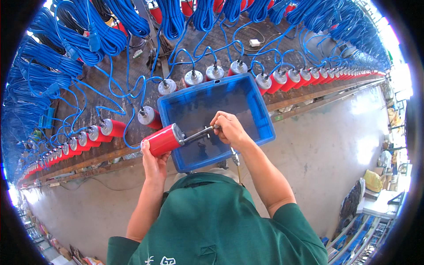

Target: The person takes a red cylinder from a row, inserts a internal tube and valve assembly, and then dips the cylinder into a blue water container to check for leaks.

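Note:
A red cylinder (163, 140) with a grey metal end cap is tilted over the near left part of a blue plastic tub (268, 115). My left hand (154, 160) grips it around its lower left end. From the capped end a dark rod (197, 135) sticks out to the right, with a small crosspiece near its far end. My right hand (229, 129) is closed in a pinch on the rod's brass-coloured end; the fingers partly hide that end. The tub's bottom looks dark and wet.
More red cylinders (150, 117) with blue cables stand in a long row along the dark bench (154, 62). Coiled blue cables (172, 17) lie behind them. A hose with a metal nozzle (236, 158) hangs at the tub's near side. A metal rack (360, 234) stands at the lower right.

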Available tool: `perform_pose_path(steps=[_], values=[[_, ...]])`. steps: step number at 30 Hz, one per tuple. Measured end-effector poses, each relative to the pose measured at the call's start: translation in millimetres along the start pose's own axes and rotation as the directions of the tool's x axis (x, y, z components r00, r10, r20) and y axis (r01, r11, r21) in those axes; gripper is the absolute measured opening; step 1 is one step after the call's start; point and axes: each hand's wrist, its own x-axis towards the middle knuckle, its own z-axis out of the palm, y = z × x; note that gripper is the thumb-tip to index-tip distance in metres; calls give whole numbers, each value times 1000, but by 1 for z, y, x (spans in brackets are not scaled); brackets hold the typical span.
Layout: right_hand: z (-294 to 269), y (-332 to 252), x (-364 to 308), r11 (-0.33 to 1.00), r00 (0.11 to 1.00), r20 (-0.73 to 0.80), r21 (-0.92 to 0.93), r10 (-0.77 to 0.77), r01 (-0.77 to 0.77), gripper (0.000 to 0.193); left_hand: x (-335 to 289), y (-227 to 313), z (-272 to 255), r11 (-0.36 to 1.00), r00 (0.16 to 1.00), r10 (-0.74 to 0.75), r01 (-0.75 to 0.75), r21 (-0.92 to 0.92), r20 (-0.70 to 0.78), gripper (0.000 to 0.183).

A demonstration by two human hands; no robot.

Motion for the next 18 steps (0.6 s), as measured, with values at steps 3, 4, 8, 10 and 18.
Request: perform_pose_path(steps=[3,4,8,10,18], values=[[5,-2,-1,1000,1000,14,8,-1,1,22,1,-1,-2,1000,1000,-13,12,-29,-27,63],[7,-3,-1,1000,1000,17,-6,-5,5,22,1,0,-1,999,1000,-21,21,-32,-23,63],[11,-7,0,1000,1000,7,-5,-3,3,22,3,-1,-4,998,999,-45,44,-48,-21,63],[9,-5,3,1000,1000,7,0,-12,12,22,2,-3,-3,999,999,-29,28,-44,-33,64],[-43,-19,-18,990,997,50,-136,51,-43,24,-5,1,3,1000,1000,-4,4,11,11,58]])
